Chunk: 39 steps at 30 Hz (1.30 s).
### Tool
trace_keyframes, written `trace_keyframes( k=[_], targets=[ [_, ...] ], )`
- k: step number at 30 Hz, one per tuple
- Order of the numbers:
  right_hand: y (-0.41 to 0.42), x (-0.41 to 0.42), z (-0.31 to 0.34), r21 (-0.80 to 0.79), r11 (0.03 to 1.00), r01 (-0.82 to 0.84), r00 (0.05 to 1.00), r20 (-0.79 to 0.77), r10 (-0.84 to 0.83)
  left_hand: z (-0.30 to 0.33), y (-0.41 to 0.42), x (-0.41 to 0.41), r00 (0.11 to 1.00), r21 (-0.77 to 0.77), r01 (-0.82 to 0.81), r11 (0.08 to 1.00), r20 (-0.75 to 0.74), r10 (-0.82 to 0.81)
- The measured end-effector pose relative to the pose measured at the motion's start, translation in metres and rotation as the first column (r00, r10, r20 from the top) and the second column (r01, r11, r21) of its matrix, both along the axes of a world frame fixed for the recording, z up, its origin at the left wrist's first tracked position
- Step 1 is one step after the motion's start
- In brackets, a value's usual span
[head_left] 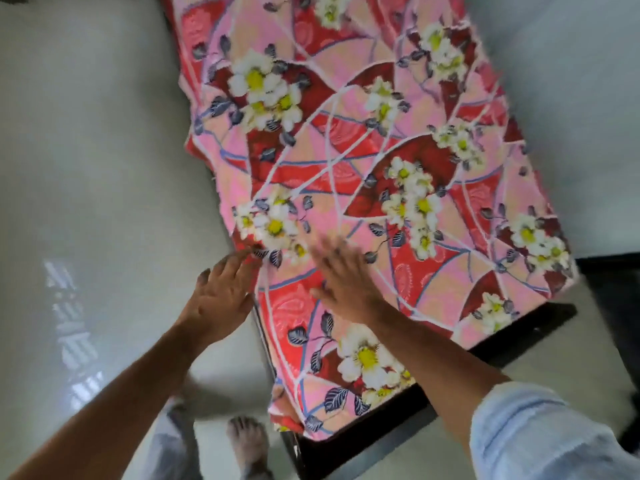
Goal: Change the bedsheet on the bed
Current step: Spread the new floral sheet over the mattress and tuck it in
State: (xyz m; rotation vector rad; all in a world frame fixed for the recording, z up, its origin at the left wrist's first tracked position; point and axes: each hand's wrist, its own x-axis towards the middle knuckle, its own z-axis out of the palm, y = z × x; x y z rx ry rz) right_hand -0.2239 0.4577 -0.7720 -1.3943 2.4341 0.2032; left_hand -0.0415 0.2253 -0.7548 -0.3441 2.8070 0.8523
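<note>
Fingers of my left hand (216, 292) spread at bedsheet (363, 161) edge; right hand (346, 275) flat, fingers apart, blurred. Bare floor (90, 161) alongside. No legible writing.

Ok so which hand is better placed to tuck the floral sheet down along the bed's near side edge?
Probably the left hand: it sits at the edge of the floral sheet, fingers touching the hem, over the floor. The right hand lies flat on top of the sheet, further in from that edge.

Bare floor (104, 168) beside bed (519, 344)
</note>
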Motion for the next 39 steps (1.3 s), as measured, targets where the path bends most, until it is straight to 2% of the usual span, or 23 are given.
trace_keyframes(
  k=[1, 3, 5, 7, 10, 15, 19, 23, 24, 27, 29, 30, 31, 33, 35, 36, 38, 39],
  targets=[
    [0.004, -0.002, 0.006, 0.053, 0.986, -0.161, 0.986, 0.044, 0.159, 0.000, -0.006, -0.015, 0.999, -0.024, 0.051, 0.998, 0.011, -0.051],
    [0.007, -0.013, 0.028, 0.120, 0.945, -0.303, 0.950, 0.120, 0.289, 0.011, -0.022, -0.051, 0.986, -0.079, 0.169, 0.982, 0.029, -0.167],
    [0.005, -0.026, 0.048, 0.089, 0.979, -0.184, 0.971, 0.172, 0.167, 0.025, -0.041, -0.081, 0.968, -0.148, 0.250, 0.957, 0.040, -0.246],
    [0.001, -0.039, 0.063, 0.048, 0.993, 0.109, 0.974, 0.193, -0.117, 0.034, -0.063, -0.107, 0.946, -0.200, 0.325, 0.924, 0.061, -0.319],
    [-0.013, -0.069, 0.074, 0.042, 0.914, 0.404, 0.897, 0.176, -0.405, 0.038, -0.092, -0.151, 0.925, -0.215, 0.380, 0.900, 0.095, -0.368],
    [-0.006, -0.128, 0.060, 0.006, 0.842, 0.539, 0.835, 0.124, -0.536, 0.028, -0.102, -0.233, 0.845, -0.256, 0.534, 0.805, 0.178, -0.504],
    [0.010, -0.200, 0.034, -0.041, 0.752, 0.658, 0.751, 0.108, -0.651, 0.016, -0.098, -0.323, 0.724, -0.356, 0.680, 0.640, 0.194, -0.661],
    [0.024, -0.289, -0.004, -0.155, 0.627, 0.763, 0.641, 0.061, -0.765, -0.006, -0.097, -0.442, 0.624, -0.490, 0.717, 0.496, 0.133, -0.770],
    [0.025, -0.306, -0.014, -0.211, 0.601, 0.771, 0.622, 0.052, -0.781, -0.012, -0.097, -0.469, 0.614, -0.494, 0.718, 0.490, 0.120, -0.780],
    [0.026, -0.343, -0.025, -0.360, 0.510, 0.781, 0.547, 0.000, -0.837, -0.014, -0.103, -0.531, 0.660, -0.505, 0.661, 0.555, 0.040, -0.750],
    [0.015, -0.357, -0.024, -0.329, 0.483, 0.812, 0.499, -0.038, -0.866, -0.010, -0.108, -0.563, 0.661, -0.508, 0.650, 0.565, 0.012, -0.750],
    [-0.001, -0.357, -0.022, -0.285, 0.525, 0.802, 0.528, -0.074, -0.846, -0.008, -0.111, -0.577, 0.646, -0.508, 0.663, 0.551, 0.017, -0.763],
    [-0.021, -0.349, -0.025, -0.241, 0.615, 0.751, 0.612, -0.096, -0.785, -0.006, -0.113, -0.588, 0.627, -0.510, 0.679, 0.528, 0.029, -0.778],
    [-0.072, -0.314, -0.031, -0.223, 0.839, 0.497, 0.840, -0.116, -0.529, -0.004, -0.117, -0.605, 0.559, -0.528, 0.727, 0.439, 0.084, -0.825],
    [-0.130, -0.257, -0.028, -0.279, 0.937, 0.212, 0.972, -0.042, -0.233, -0.004, -0.114, -0.613, 0.477, -0.558, 0.754, 0.347, 0.100, -0.873],
    [-0.164, -0.215, -0.026, -0.327, 0.942, 0.079, 0.994, -0.042, -0.098, -0.003, -0.107, -0.614, 0.447, -0.558, 0.767, 0.316, 0.112, -0.888],
    [-0.224, -0.140, -0.014, -0.222, 0.961, -0.165, 0.986, -0.037, 0.161, -0.005, -0.089, -0.608, 0.361, -0.524, 0.816, 0.244, 0.132, -0.923],
    [-0.244, -0.115, -0.019, -0.177, 0.956, -0.236, 0.972, -0.018, 0.236, -0.012, -0.082, -0.602, 0.300, -0.514, 0.837, 0.187, 0.147, -0.943]
  ],
)
